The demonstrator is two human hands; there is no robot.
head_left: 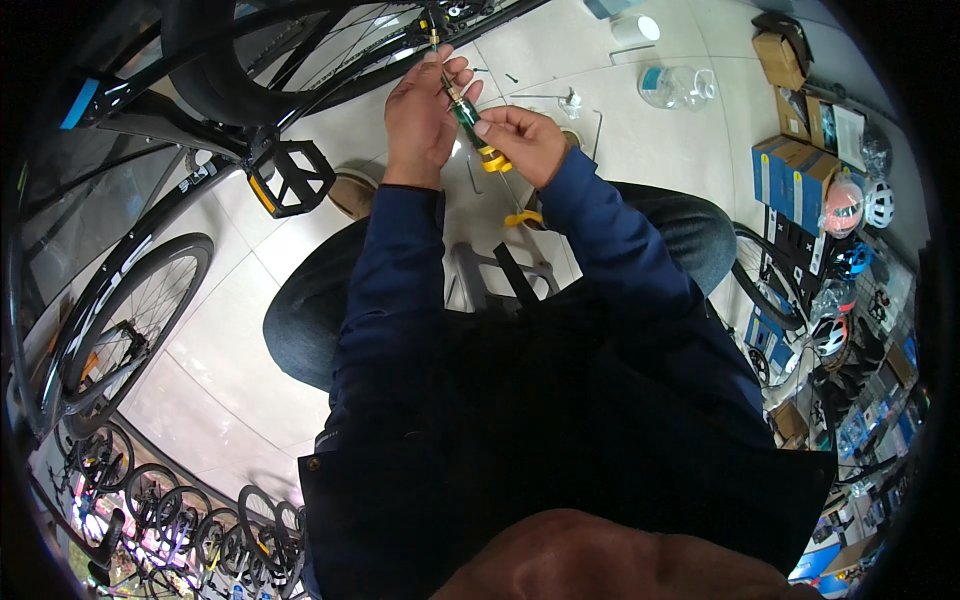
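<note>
A slim syringe (468, 117) with a clear green barrel and yellow collar is held slantwise in front of me. Its thin plunger rod runs down to a yellow end handle (522, 218). My right hand (528, 142) is closed on the barrel, thumb lying along it. My left hand (424, 115) steadies the narrow front end with its brass-coloured fitting, some fingers loosely curled. The syringe's front end points up at the bicycle's dark wheel-side mechanism (432, 22); whether it is joined there is too small to tell.
A black bicycle frame (150, 215) and its pedal (290, 178) stand close on my left. On the tiled floor lie hex keys (598, 135), a clear plastic bottle (677, 88) and a white cup (634, 31). Boxes (795, 180) and helmets (842, 205) line the right side.
</note>
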